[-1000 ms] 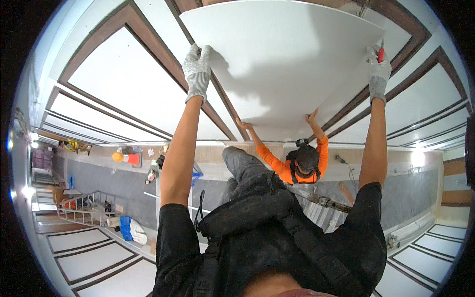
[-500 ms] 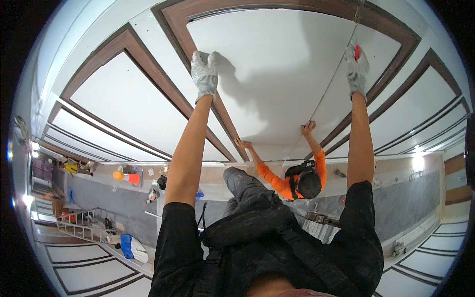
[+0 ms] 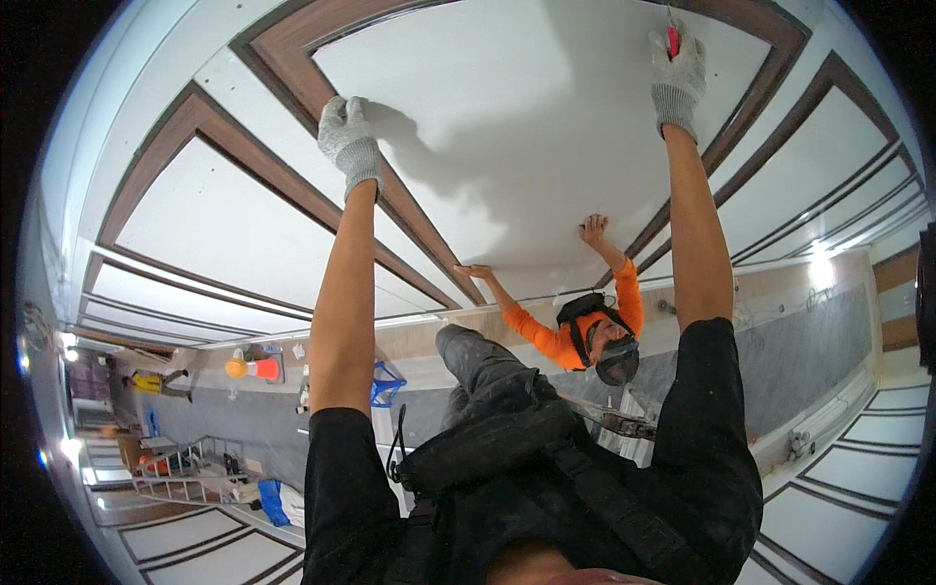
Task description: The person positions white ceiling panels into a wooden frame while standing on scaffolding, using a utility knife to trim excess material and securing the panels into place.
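A white board [image 3: 526,107] lies overhead inside a brown wood-look border [image 3: 273,39], nearly flush with it. My left hand [image 3: 347,138] in a grey glove rests against the board's left edge, fingers slightly bent, holding nothing visible. My right hand [image 3: 677,80], also gloved, is closed round a red-handled tool [image 3: 673,41] at the board's upper right. Beyond my arms, a co-worker in orange sleeves [image 3: 624,288] has one bare hand [image 3: 593,228] on the board and the other [image 3: 476,271] by its left border.
Along the corridor are an orange cone [image 3: 261,369], a blue plastic stand [image 3: 382,386], a metal ladder [image 3: 171,483], bundled blue-and-white material [image 3: 275,505] and a person in yellow [image 3: 151,382]. Other framed panels [image 3: 205,224] flank the board.
The board's edge has settled into the brown border. My left hand has shifted left, my right hand up and left. The co-worker's right hand moved left and up, and their head has tipped.
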Motion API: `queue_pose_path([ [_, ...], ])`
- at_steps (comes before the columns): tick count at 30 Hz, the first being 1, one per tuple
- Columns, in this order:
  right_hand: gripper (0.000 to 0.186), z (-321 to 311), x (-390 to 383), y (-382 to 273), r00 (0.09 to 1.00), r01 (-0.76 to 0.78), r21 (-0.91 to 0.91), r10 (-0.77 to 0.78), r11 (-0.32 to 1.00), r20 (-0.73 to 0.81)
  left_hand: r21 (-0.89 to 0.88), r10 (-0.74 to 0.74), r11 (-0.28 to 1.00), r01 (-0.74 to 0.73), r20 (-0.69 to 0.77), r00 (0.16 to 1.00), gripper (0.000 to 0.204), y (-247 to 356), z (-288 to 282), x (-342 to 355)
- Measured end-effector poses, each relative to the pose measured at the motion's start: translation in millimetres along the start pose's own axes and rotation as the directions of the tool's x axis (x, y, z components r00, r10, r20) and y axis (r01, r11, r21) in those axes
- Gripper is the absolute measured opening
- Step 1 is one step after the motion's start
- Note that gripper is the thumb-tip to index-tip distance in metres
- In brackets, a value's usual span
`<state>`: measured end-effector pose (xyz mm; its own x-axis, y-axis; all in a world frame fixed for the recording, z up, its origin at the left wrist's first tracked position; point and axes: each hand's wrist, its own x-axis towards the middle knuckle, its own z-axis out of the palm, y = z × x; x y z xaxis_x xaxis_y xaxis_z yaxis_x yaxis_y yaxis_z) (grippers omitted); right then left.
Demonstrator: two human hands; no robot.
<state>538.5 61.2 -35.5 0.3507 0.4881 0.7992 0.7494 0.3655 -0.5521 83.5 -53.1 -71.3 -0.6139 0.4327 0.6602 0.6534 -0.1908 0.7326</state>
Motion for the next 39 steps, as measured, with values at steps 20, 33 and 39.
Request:
queue_pose_path([
  [20,0.038,11,12,3,0.997,0.007,0.115,0.002,0.993,-0.081,-0.179,-0.057,0.98,0.084,0.151,0.987,0.037,3,-11,21],
  [33,0.065,20,-3,5,0.991,0.043,0.119,-0.027,0.992,-0.128,-0.264,-0.192,0.936,0.234,0.173,0.966,0.027,-8,-12,47],
  [39,0.068,26,-2,2,0.979,0.139,0.042,-0.131,0.989,-0.155,-0.27,-0.164,0.938,0.217,0.204,0.965,0.029,-12,-13,50],
])
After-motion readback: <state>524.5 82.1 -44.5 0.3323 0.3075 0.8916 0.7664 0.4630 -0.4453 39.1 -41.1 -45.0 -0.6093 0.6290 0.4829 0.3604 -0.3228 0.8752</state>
